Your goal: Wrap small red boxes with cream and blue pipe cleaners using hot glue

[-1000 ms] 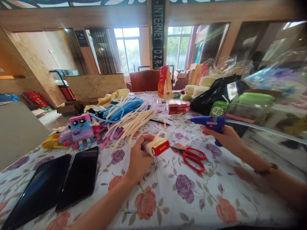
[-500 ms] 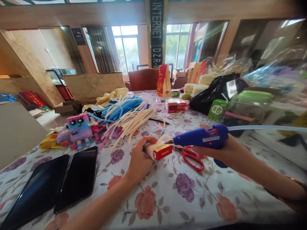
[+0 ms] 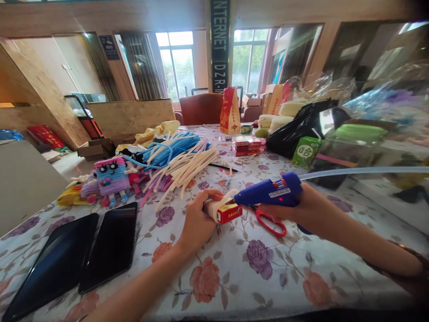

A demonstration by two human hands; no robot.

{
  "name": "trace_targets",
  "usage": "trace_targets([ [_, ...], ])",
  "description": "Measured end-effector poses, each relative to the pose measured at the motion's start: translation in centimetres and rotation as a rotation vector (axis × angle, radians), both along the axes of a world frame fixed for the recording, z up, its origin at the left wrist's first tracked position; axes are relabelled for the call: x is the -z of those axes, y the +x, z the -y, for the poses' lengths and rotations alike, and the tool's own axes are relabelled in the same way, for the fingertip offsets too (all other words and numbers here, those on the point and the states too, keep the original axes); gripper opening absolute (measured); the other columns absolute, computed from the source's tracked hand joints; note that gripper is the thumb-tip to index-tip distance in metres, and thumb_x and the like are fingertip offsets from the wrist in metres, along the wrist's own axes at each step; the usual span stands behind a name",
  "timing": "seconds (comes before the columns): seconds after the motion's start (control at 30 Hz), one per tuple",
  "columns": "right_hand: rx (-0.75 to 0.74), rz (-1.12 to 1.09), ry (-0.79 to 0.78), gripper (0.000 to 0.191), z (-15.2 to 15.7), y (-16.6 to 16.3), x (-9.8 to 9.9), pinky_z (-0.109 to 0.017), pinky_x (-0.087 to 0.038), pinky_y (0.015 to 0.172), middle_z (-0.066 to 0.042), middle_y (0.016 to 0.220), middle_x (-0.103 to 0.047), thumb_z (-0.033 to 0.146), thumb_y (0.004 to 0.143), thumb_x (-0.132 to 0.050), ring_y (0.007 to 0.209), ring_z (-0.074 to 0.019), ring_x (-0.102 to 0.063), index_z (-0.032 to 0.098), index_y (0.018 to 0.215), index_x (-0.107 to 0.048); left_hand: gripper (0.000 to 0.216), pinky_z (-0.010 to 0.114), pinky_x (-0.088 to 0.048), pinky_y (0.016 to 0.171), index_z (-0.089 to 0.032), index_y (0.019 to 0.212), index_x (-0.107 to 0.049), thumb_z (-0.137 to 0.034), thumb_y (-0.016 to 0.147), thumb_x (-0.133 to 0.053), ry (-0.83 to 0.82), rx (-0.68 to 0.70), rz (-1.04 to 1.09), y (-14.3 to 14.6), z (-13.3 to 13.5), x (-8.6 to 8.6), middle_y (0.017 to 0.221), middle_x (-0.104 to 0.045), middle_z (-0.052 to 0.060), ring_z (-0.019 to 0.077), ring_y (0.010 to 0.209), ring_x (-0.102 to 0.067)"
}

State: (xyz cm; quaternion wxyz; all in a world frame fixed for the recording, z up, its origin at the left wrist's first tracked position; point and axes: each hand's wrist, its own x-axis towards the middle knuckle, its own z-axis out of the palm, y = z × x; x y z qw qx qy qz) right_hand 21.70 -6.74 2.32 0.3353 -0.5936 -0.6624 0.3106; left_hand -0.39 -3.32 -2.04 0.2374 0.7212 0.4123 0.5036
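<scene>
My left hand is wrapped round a small red box whose far part is covered with rows of cream fuzzy stem. In my right hand is a blue hot glue gun, a long clear glue stick sticking out of its back. The gun's nozzle points left and down at the top of the box, at the edge of the cream wrapping; whether it touches cannot be made out. Red-handled scissors lie on the table just beyond the box, partly hidden by my right hand.
Cream and blue fuzzy stems are heaped beyond my left hand, beside a crocheted-looking doll. Two black tablets lie at left. Stacked red boxes, a green drink carton and a black bag stand farther back.
The glue gun has moved left and tilts more steeply, its nozzle now lower over the box. The raised loop of cream stem now lies closer to the box.
</scene>
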Motion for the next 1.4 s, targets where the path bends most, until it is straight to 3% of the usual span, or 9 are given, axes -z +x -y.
trace_targets([
  [0.17, -0.001, 0.0, -0.02, 0.035, -0.1, -0.2, 0.3, -0.022, -0.038, 0.049, 0.003, 0.053, -0.058, 0.053, 0.065, -0.067, 0.051, -0.0112, -0.048, 0.019, 0.064, -0.061, 0.029, 0.021, -0.043, 0.07, -0.02, 0.086, -0.06, -0.006, 0.061, -0.065, 0.003, -0.009, -0.006, 0.0, 0.0, 0.0, 0.083, -0.065, -0.003, 0.0114, 0.076, -0.059],
  [0.43, 0.016, 0.041, -0.047, 0.028, 0.6, -1.1, -1.1, -0.021, -0.035, 0.047, 0.005, 0.047, -0.054, 0.045, 0.065, -0.066, 0.047, -0.0086, -0.043, 0.019, 0.058, -0.058, 0.032, 0.021, -0.044, 0.069, -0.02, 0.089, -0.06, -0.006, 0.06, -0.066, -0.016, 0.012, 0.0, 0.0, -0.1, 0.3, 0.083, -0.065, -0.003, 0.0118, 0.076, -0.06],
  [0.73, 0.032, 0.057, -0.063, 0.033, 0.3, -0.9, 0.0, -0.023, -0.035, 0.047, 0.003, 0.05, -0.057, 0.052, 0.065, -0.065, 0.048, -0.011, -0.048, 0.019, 0.06, -0.061, 0.028, 0.023, -0.045, 0.07, -0.02, 0.087, -0.061, -0.01, 0.062, -0.065, -0.02, 0.001, -0.02, 0.2, -0.2, 0.1, 0.084, -0.066, -0.001, 0.013, 0.076, -0.061],
  [0.97, 0.08, 0.079, -0.111, 0.037, 0.5, -1.4, -0.3, -0.024, -0.036, 0.047, 0.002, 0.048, -0.055, 0.056, 0.065, -0.063, 0.047, -0.0124, -0.048, 0.02, 0.057, -0.058, 0.027, 0.024, -0.046, 0.071, -0.02, 0.086, -0.061, -0.009, 0.061, -0.064, -0.025, -0.003, -0.035, 0.2, -0.1, 0.1, 0.083, -0.067, -0.001, 0.014, 0.075, -0.061],
  [1.4, 0.089, 0.067, -0.057, 0.039, 0.3, -1.1, 0.5, -0.023, -0.034, 0.047, 0.005, 0.047, -0.05, 0.057, 0.065, -0.064, 0.047, -0.0109, -0.044, 0.02, 0.058, -0.053, 0.027, 0.023, -0.044, 0.07, -0.02, 0.087, -0.061, -0.01, 0.063, -0.065, -0.031, 0.005, -0.02, 0.2, -0.1, 0.1, 0.083, -0.066, 0.0, 0.014, 0.076, -0.061],
])
